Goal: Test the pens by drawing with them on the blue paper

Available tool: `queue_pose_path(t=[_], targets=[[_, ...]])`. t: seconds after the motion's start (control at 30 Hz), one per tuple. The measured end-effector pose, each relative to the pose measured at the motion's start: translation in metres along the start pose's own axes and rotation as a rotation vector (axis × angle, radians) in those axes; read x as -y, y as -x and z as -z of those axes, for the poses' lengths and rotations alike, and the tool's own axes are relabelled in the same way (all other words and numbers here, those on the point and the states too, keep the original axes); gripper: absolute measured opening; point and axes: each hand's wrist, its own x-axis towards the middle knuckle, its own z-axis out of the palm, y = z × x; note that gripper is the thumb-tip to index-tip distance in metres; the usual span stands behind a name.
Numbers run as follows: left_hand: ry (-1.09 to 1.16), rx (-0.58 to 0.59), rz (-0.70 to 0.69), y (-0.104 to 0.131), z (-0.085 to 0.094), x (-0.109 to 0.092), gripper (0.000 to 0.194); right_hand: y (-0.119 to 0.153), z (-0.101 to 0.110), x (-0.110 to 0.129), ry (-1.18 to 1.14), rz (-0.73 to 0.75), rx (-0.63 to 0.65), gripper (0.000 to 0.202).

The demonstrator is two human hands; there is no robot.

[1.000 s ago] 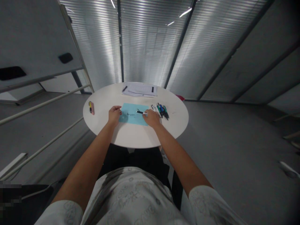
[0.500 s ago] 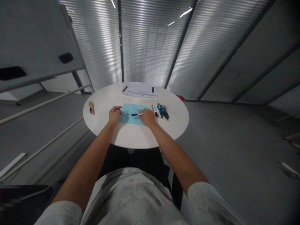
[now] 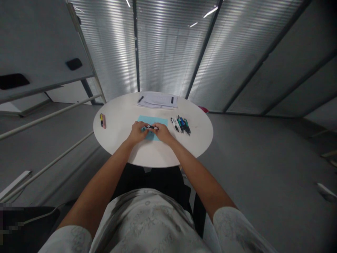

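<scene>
A black and white pen [image 3: 152, 127] lies sideways between my two hands, above a light blue sheet [image 3: 162, 122] on the round white table. My right hand [image 3: 162, 132] is closed on the pen's right end. From the left, my left hand [image 3: 139, 132] has its fingers closed at the other end, where a small teal bit shows by the fingertips. Both hands cover parts of the blue sheet.
Several pens [image 3: 183, 125] lie in a group right of the sheet. White papers [image 3: 157, 101] with a dark pen [image 3: 140, 99] are at the table's back. A yellow and black item and a pink one [image 3: 104, 121] lie at the left.
My left hand has moved right, from the sheet's left edge to the pen's end. My right hand has shifted slightly left and still holds the pen.
</scene>
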Motion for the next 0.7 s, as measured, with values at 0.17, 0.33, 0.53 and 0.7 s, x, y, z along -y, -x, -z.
queue_pose_path(t=[0.17, 0.33, 0.53, 0.7], targets=[[-0.08, -0.011, 0.032, 0.002, 0.0, 0.006, 0.014, 0.0, 0.0, -0.001, -0.094, -0.044, -0.012, 0.025], [-0.095, -0.005, 0.035, 0.002, 0.001, 0.011, 0.018, 0.001, -0.001, -0.004, -0.098, -0.053, -0.025, 0.024], [0.123, -0.074, 0.188, -0.001, 0.005, 0.005, 0.02, 0.012, 0.011, 0.0, 0.211, -0.059, -0.133, 0.034], [0.36, -0.115, 0.238, -0.002, 0.006, 0.005, 0.02, 0.021, 0.019, 0.005, 0.477, -0.066, -0.06, 0.041]])
